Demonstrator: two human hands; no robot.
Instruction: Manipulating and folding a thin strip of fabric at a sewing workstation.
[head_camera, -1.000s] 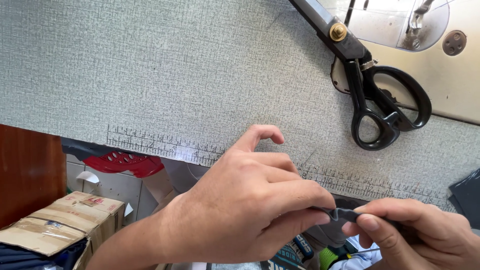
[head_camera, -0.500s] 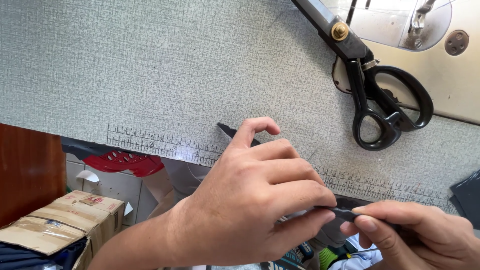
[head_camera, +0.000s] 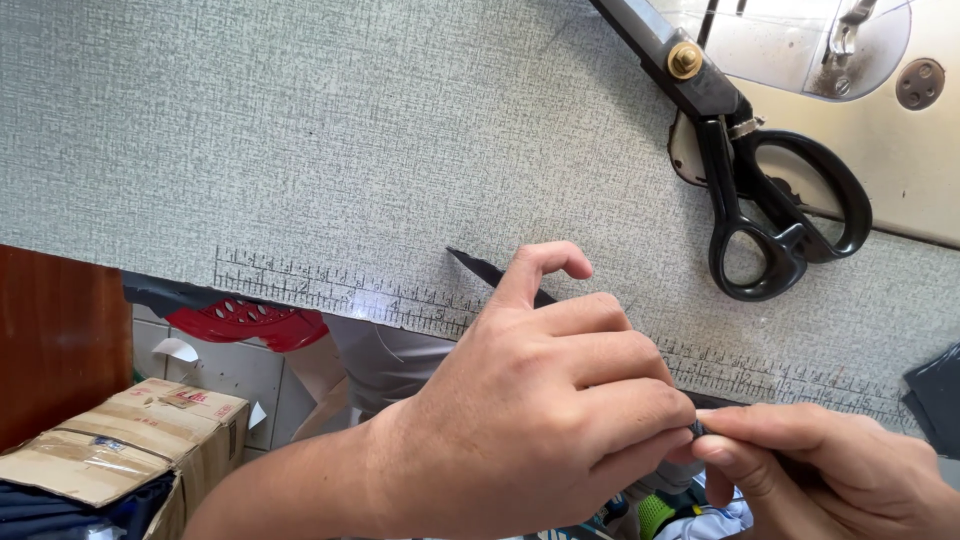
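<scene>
My left hand (head_camera: 540, 410) and my right hand (head_camera: 820, 465) meet at the near edge of a grey textured table (head_camera: 300, 150). Both pinch a narrow strip of dark fabric (head_camera: 490, 268); its pointed end sticks out on the table beyond my left index finger. The rest of the strip is hidden under my fingers. The left index finger is raised and curled. Large black-handled scissors (head_camera: 770, 200) lie shut on the table at the far right, apart from both hands.
A printed ruler strip (head_camera: 330, 290) runs along the table's near edge. A sewing machine base (head_camera: 900, 120) sits at top right. Below the table are a cardboard box (head_camera: 130, 440), a red plastic object (head_camera: 245, 320) and a brown wooden panel (head_camera: 50, 340). Dark cloth (head_camera: 935, 395) lies at the right edge.
The dark strip's pointed end has slid out onto the table past my left index finger. Both hands stay at the table edge.
</scene>
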